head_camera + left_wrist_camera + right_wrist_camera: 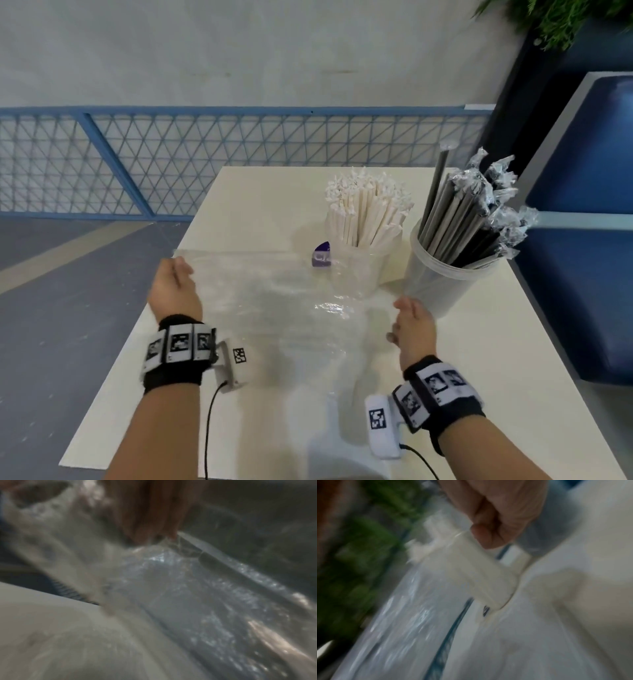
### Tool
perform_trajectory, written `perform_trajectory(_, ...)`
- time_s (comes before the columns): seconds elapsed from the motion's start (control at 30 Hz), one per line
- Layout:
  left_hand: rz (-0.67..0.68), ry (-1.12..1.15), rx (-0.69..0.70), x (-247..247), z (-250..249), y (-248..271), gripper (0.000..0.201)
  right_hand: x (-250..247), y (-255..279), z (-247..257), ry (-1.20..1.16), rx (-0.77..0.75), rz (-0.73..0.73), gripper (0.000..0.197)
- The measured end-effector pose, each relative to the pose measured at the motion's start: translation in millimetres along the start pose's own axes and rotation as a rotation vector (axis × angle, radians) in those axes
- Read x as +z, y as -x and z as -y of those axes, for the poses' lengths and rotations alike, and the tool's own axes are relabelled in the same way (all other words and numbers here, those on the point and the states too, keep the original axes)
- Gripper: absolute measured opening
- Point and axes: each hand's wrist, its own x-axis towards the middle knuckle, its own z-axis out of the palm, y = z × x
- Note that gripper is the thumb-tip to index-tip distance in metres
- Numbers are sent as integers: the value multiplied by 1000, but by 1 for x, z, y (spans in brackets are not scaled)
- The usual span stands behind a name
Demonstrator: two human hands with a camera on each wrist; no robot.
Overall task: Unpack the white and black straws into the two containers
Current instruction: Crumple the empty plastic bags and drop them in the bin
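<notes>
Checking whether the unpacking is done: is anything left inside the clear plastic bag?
No straws show through the clear plastic bag held by the left hand and right hand; only the table shows. Its blurred lower folds can't be checked.

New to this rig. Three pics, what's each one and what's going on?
No robot here: a person works with bare hands, wearing tagged wristbands with small cameras. The big picture is from a head camera; the two blurry ones look along each wrist at the fingers. On the white table stand two clear containers: the left container holds white straws, the right container holds black straws. The left hand and right hand each pinch an edge of an empty clear plastic bag, stretched between them.
</notes>
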Motion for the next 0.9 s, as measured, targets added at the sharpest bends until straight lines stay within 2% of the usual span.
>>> perform_trajectory(0.07,59,33,-27,-5,9,-18,31,-11,-6,-5,15,-33,-34,14)
perform_trajectory(0.17,218,65,24,1,13,-26,33,-2,-2,-7,115,-86,86,20)
perform_trajectory(0.27,259,141,14,12,11,-16,36,17,3,-11,78,56,232,26)
perform_trajectory(0.33,266,130,28,18,11,-10,33,25,5,-9,-37,151,282,34)
perform_trajectory(0.47,338,113,81,28,14,-6,28,24,8,-3,-195,53,200,50)
perform_trajectory(0.53,343,114,58,32,16,-8,26,22,11,-1,-269,42,154,86)
perform_trajectory(0.57,337,114,37,33,16,-10,24,20,12,-1,-269,18,132,99)
perform_trajectory(0.63,325,107,-1,37,15,-12,23,21,17,1,-257,-72,106,94)
perform_trajectory(0.73,300,50,-30,42,11,-16,32,23,26,0,-191,-193,63,85)
perform_trajectory(0.8,287,26,-37,46,11,-20,29,21,31,-1,-199,-271,15,82)
perform_trajectory(0.83,280,11,-40,47,11,-22,28,20,32,-1,-215,-298,-13,76)
perform_trajectory(0.9,284,-34,-46,50,11,-24,25,20,34,1,-185,-314,-57,50)
